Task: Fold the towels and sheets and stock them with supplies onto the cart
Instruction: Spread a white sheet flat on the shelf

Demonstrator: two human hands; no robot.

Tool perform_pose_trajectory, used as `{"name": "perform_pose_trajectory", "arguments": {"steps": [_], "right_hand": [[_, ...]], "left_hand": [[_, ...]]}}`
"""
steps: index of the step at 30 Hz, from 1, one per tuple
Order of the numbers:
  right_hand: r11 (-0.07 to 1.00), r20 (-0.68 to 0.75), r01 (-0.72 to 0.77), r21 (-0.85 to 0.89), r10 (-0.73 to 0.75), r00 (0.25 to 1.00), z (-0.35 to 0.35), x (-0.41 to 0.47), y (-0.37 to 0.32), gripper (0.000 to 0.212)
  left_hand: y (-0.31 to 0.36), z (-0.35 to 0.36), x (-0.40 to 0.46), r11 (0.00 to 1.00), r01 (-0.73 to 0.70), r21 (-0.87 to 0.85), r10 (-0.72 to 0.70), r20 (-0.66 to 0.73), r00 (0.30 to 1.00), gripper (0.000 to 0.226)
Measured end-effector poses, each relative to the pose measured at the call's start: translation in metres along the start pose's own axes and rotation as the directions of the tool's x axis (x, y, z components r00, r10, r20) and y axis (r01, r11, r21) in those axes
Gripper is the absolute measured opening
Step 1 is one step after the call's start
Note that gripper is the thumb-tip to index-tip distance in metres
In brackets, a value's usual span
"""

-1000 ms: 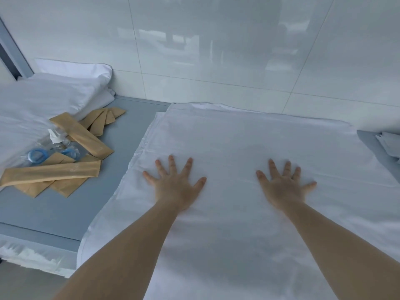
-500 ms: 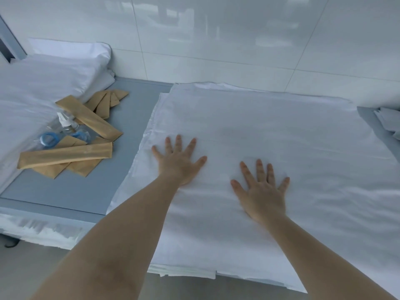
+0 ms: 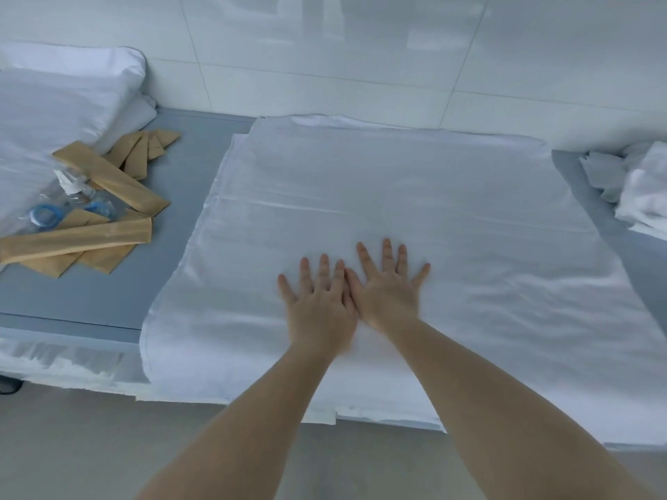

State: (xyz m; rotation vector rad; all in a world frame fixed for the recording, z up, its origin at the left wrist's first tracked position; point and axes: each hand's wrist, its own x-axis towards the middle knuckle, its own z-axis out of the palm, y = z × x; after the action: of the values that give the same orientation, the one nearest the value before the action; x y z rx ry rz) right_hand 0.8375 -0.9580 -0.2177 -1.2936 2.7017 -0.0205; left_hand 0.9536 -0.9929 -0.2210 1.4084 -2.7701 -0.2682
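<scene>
A white sheet lies folded flat on the grey table, its near edge hanging over the front. My left hand and my right hand press on it side by side near its middle, palms down, fingers straight and spread, the inner edges of the hands touching. To the left lie several tan paper packets, and among them a clear spray bottle and blue-capped small bottles.
A white pillow or bedding pile sits at the far left against the tiled wall. Crumpled white towels lie at the right edge. The floor shows below the table front.
Both hands slid inward over the sheet from about shoulder width apart until they touch at the middle. The camera view tilted down and back, showing more floor.
</scene>
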Motion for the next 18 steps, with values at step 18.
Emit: {"name": "perform_pose_trajectory", "arguments": {"steps": [18], "right_hand": [[0.892,0.069,-0.446,0.078,0.441,0.895,-0.035,-0.033,0.206,0.059]], "left_hand": [[0.000,-0.003,0.003,0.988,0.126,0.087,-0.127,0.014,0.992,0.073]]}}
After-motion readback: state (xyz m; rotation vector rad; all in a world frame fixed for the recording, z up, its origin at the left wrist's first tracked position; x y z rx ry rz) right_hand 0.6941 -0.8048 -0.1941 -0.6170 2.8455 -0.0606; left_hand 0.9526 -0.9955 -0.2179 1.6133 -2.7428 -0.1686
